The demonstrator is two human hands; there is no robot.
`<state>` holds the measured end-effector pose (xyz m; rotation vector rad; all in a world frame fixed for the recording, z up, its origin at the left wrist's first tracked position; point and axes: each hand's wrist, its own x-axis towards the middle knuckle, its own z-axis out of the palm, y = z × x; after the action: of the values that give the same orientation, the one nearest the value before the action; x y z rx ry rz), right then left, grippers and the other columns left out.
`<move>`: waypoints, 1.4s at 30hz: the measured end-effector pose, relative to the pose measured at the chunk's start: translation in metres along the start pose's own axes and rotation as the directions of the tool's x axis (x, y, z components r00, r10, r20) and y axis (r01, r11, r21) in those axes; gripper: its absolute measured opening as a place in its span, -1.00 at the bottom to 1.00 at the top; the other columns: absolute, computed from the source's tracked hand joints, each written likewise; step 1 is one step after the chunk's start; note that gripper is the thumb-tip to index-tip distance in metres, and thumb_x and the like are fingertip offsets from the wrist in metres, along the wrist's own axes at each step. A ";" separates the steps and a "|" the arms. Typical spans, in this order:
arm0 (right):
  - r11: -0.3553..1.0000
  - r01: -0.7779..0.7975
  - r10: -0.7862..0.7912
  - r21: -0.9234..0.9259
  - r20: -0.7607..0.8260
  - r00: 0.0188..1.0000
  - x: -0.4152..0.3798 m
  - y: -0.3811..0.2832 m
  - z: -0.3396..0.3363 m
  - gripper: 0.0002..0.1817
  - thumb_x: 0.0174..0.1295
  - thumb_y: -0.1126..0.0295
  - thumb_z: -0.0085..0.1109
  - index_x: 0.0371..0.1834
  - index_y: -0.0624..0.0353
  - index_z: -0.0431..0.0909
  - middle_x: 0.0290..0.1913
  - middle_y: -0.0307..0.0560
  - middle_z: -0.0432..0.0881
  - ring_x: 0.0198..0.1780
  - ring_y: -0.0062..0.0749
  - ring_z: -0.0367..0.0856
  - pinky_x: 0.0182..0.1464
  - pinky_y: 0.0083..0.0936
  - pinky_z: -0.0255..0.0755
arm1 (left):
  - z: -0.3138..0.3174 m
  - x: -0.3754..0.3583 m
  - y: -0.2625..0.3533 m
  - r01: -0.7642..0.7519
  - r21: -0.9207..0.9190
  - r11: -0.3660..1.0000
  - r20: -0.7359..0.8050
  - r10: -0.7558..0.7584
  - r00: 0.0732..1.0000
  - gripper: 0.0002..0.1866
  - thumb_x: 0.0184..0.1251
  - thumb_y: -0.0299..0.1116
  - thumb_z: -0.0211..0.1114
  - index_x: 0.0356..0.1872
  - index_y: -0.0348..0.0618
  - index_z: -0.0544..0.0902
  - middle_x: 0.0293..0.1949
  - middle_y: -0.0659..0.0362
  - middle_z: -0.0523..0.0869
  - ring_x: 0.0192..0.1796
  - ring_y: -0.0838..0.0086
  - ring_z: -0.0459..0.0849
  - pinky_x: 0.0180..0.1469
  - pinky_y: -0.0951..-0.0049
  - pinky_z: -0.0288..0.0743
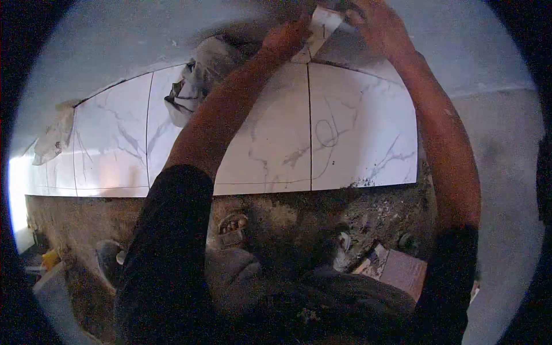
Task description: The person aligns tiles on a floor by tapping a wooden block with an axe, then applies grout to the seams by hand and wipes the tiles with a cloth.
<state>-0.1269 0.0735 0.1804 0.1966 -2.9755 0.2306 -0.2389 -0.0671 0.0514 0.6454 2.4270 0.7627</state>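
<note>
At the top of the head view, a narrow white tile piece (325, 24) with a dark mark stands against the wall. My left hand (292, 35) is closed on its left edge. My right hand (382, 27) is at its right edge, fingers curled by a small dark thing I cannot make out. Below the hands lie large white marbled tiles (362, 132) with dark joints. One carries a pencilled circle. A crumpled grey cloth or bag (210, 66) rests on the tiles beside my left forearm.
Bare, dirty ground (287, 215) borders the tiles on my side, with rubble and a reddish-brown flat piece (402, 270) at lower right. A small container of round bits (233, 227) sits near my left arm. A crumpled plastic bag (52, 141) lies far left. Grey wall (477, 46) rises behind.
</note>
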 end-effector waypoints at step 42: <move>0.992 0.067 -0.036 0.109 -0.266 0.963 0.019 0.040 0.078 -0.56 0.30 0.24 -0.12 0.23 0.09 0.30 0.30 -0.02 0.19 0.25 -0.14 0.24 0.24 -0.26 0.12 | 0.027 -0.103 -0.051 -0.402 -0.460 0.792 -0.300 0.288 0.909 -0.67 0.27 -0.30 0.16 0.00 -0.19 0.44 -0.24 0.11 0.64 -0.27 0.38 0.62 -0.25 0.39 0.51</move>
<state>-0.1621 0.0976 0.1018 0.2369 -2.6913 0.3923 -0.1589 -0.1526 0.0336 0.8290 2.1477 1.6443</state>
